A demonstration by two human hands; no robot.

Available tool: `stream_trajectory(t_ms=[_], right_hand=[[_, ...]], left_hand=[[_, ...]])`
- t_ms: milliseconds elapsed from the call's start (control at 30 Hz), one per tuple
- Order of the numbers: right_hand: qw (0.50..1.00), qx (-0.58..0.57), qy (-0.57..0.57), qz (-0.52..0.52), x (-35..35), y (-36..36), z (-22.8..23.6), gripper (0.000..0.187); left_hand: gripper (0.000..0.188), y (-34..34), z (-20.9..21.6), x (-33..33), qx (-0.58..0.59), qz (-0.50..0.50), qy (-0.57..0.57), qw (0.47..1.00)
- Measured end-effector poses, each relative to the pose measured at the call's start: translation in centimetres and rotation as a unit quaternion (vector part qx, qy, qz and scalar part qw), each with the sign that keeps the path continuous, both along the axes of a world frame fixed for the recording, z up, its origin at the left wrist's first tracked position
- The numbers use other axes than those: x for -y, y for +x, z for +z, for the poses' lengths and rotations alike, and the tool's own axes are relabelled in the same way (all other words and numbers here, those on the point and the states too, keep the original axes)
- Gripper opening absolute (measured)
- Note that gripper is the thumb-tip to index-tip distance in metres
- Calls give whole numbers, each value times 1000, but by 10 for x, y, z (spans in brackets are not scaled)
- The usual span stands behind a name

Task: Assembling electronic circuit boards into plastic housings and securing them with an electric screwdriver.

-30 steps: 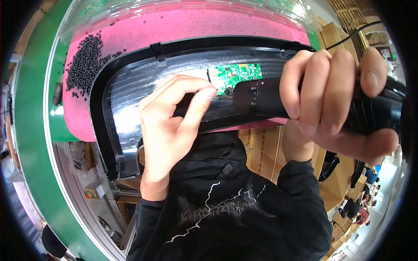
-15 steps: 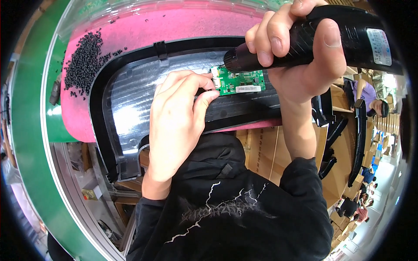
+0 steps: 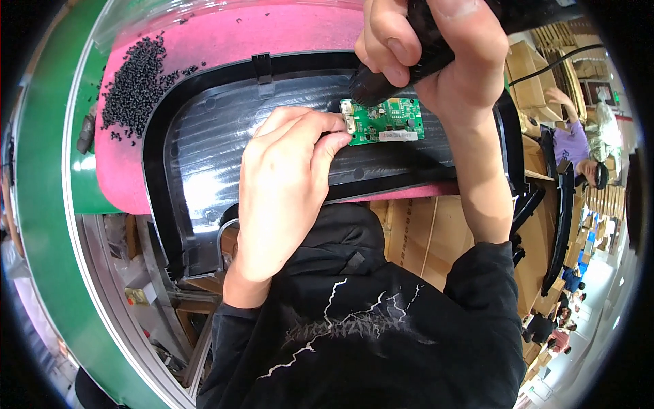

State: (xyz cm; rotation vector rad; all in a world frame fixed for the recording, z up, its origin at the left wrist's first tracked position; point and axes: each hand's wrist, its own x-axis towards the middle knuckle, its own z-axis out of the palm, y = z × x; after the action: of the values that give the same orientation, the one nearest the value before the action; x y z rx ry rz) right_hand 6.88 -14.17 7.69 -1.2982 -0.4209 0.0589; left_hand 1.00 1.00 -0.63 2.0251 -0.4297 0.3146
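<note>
A green circuit board (image 3: 400, 125) with white connectors at its left end lies inside a large curved black plastic housing (image 3: 225, 123). My left hand (image 3: 285, 170) is closed at the board's left end, thumb and fingertips pinching it by the connectors. In my right hand (image 3: 463, 65) is a black electric screwdriver (image 3: 436, 58), the fingers wrapped round its body. Its ribbed nose points down at the board's upper left part. The bit's tip is hidden, so I cannot tell whether it touches a screw.
A pile of small black screws (image 3: 133, 88) lies on the pink mat (image 3: 116, 177), left of the housing. A dark cord (image 3: 558, 65) runs at the upper right. Long black plastic strips (image 3: 561, 225) and cardboard (image 3: 419, 228) are at right. A person in purple (image 3: 571, 144) is farther off.
My right hand has moved up and slightly left, with the screwdriver tilted more steeply. The cord has come into view. My left hand keeps its pinch on the board.
</note>
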Motion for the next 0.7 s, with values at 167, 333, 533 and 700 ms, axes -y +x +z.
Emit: stream_trajectory(t_ms=[167, 333, 533, 700], right_hand=[[996, 29, -78, -11, 2, -2, 5, 18], [995, -22, 55, -83, -4, -16, -7, 16], [945, 218, 123, 208, 45, -3, -12, 56], [952, 216, 87, 197, 52, -19, 4, 56]], left_hand=[[5, -1, 1, 0, 23, 27, 4, 999], [6, -1, 2, 0, -3, 33, 15, 999], [12, -3, 0, 2, 35, 4, -7, 999], [10, -4, 3, 1, 48, -35, -65, 996]])
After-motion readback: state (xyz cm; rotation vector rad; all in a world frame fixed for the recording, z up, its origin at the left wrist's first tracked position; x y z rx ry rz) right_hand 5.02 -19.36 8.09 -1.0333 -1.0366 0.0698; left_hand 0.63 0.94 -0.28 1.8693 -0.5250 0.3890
